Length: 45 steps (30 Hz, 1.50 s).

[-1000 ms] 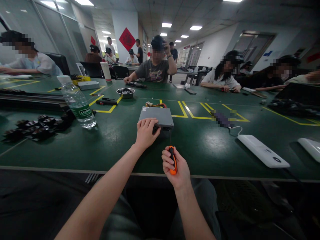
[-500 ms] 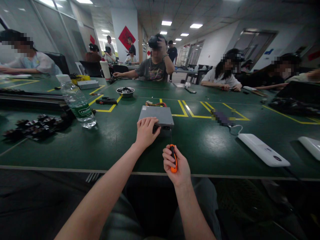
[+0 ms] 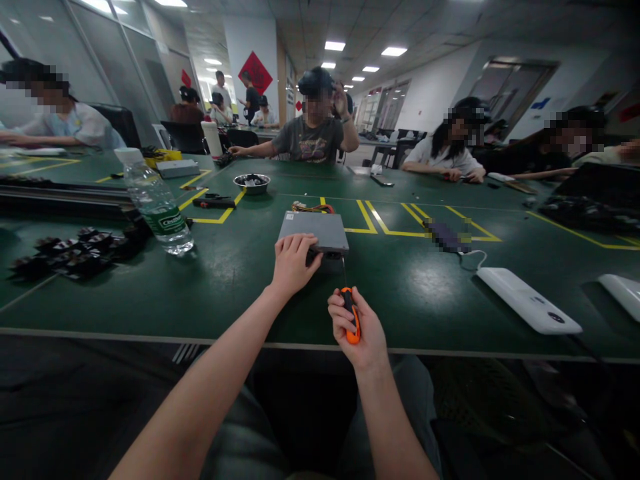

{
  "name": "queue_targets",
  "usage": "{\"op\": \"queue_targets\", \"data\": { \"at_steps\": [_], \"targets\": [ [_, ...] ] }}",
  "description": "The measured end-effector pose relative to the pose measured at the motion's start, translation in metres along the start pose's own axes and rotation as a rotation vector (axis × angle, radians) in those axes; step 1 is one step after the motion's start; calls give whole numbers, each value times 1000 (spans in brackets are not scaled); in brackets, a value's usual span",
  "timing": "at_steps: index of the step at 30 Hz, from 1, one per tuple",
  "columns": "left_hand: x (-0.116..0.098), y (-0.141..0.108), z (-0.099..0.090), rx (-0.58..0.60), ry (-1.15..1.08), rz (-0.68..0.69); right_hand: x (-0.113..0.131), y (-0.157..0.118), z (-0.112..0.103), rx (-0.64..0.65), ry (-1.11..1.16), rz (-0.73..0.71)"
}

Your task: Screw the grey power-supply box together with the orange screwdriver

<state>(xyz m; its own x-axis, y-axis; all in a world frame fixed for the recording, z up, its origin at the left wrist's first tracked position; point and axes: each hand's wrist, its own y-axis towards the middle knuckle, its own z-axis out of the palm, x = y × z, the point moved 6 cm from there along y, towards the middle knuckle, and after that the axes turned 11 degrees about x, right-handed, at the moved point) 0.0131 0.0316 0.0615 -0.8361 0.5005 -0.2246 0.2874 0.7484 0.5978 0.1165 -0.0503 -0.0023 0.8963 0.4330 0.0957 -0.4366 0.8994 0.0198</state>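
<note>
A grey metal computer power supply lies on the green table in front of me, its coloured cables at the far side. My left hand grips its near left corner, fingers on the top and thumb along the near face. In my right hand is a screwdriver with an orange and black handle. Its thin shaft points away from me, up to the near right corner of the power supply. Whether the tip touches a screw there is too small to tell.
A water bottle stands tilted-looking at left beside black parts. Beyond are a metal bowl and a black tool. At right lie a white power bank and a blurred phone. Several people sit around the table.
My right hand and the screwdriver handle have shifted slightly right, and the handle leans a little more. My left hand and the power supply stay together in place.
</note>
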Motion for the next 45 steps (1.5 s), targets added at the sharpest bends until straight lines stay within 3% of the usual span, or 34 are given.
{"op": "queue_targets", "data": {
  "at_steps": [13,27,45],
  "targets": [
    [1,1,0,-12,12,11,5,-3,-3,-23,47,51],
    [6,4,-1,8,18,23,8,0,-3,59,46,62],
    [9,4,-2,5,6,-6,3,0,-3,-24,48,22]
  ]
}}
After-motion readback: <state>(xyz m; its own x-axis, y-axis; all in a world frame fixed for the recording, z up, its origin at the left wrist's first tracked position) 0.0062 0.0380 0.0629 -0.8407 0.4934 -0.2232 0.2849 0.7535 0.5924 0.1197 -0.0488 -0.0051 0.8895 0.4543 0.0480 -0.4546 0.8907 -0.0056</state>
